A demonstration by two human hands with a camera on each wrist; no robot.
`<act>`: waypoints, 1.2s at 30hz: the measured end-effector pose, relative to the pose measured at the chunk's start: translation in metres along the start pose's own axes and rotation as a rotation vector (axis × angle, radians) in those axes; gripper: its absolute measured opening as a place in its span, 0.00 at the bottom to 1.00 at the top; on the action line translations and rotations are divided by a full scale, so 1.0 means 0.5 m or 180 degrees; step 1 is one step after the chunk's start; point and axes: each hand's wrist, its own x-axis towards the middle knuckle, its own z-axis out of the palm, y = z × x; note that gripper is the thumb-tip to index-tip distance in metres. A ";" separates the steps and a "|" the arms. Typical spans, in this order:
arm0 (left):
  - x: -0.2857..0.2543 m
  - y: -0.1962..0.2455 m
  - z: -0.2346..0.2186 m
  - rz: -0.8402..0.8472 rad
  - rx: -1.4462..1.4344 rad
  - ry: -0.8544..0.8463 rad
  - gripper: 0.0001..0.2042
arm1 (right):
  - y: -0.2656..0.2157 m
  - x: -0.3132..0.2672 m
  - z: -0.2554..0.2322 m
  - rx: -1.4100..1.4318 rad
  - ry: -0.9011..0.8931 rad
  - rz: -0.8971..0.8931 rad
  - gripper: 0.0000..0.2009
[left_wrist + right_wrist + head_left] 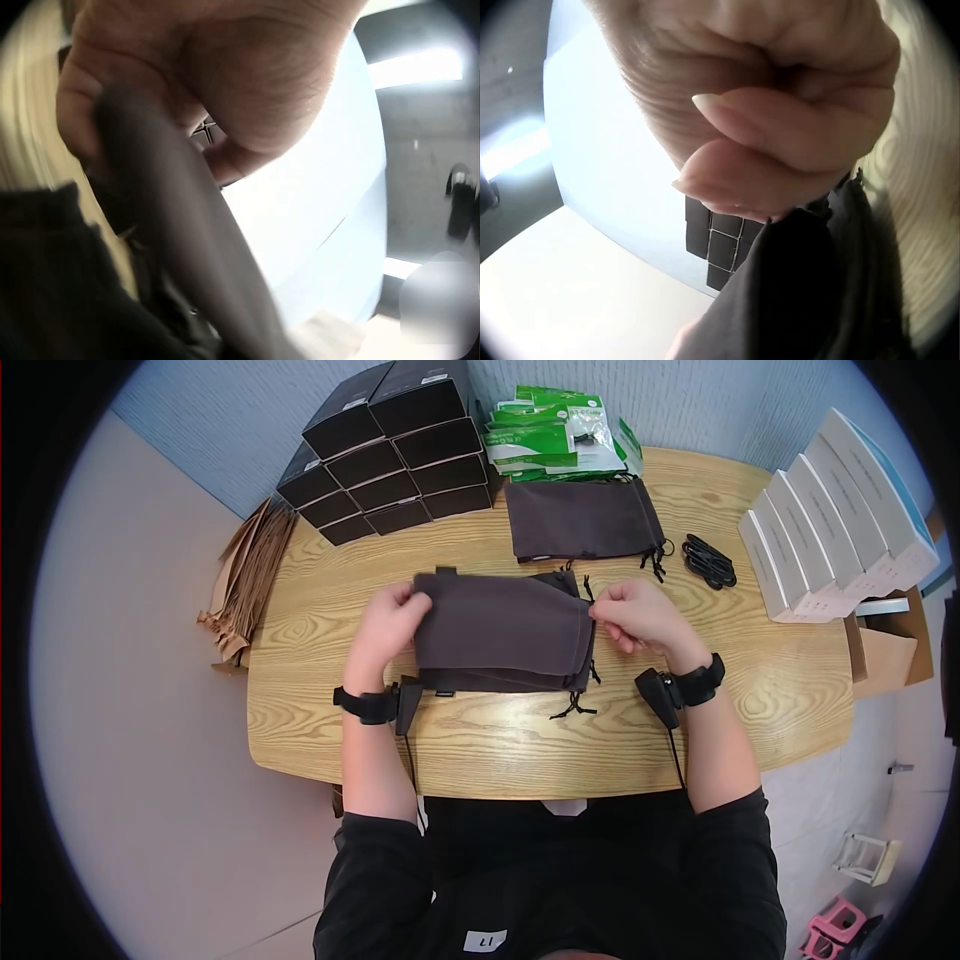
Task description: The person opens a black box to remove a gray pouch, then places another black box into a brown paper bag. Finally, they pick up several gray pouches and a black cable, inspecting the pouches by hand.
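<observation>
A dark grey drawstring pouch lies over other pouches of the same kind in the middle of the table, and its surface bulges upward. My left hand pinches its left edge between thumb and fingers; in the left wrist view the raised cloth runs blurred out of that grip. At the right end my right hand pinches the pouch's hemmed edge, fingers curled, as the right wrist view shows with the cloth hanging below the fingertips. Black cords trail from the stack's right end.
Another grey pouch lies behind, beside a coiled black cable. Stacked black boxes and green-and-white packets stand at the back. White boxes line the right side. Folded brown paper hangs at the left edge.
</observation>
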 end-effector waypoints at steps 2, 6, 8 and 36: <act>0.006 -0.018 0.004 -0.0031 0.0562 -0.0210 0.16 | 0.007 -0.003 0.011 -0.0487 0.0102 -0.0045 0.12; -0.001 -0.022 0.013 -0.0013 0.1113 -0.0208 0.24 | -0.018 -0.016 0.032 -0.1171 0.0339 0.0363 0.21; -0.005 -0.019 0.014 0.0002 0.1160 -0.0084 0.25 | -0.021 -0.018 0.040 -0.1126 0.0430 0.0313 0.22; -0.006 -0.040 -0.019 -0.0260 0.0967 -0.0280 0.17 | 0.022 0.019 0.060 -0.0875 0.0501 -0.0747 0.14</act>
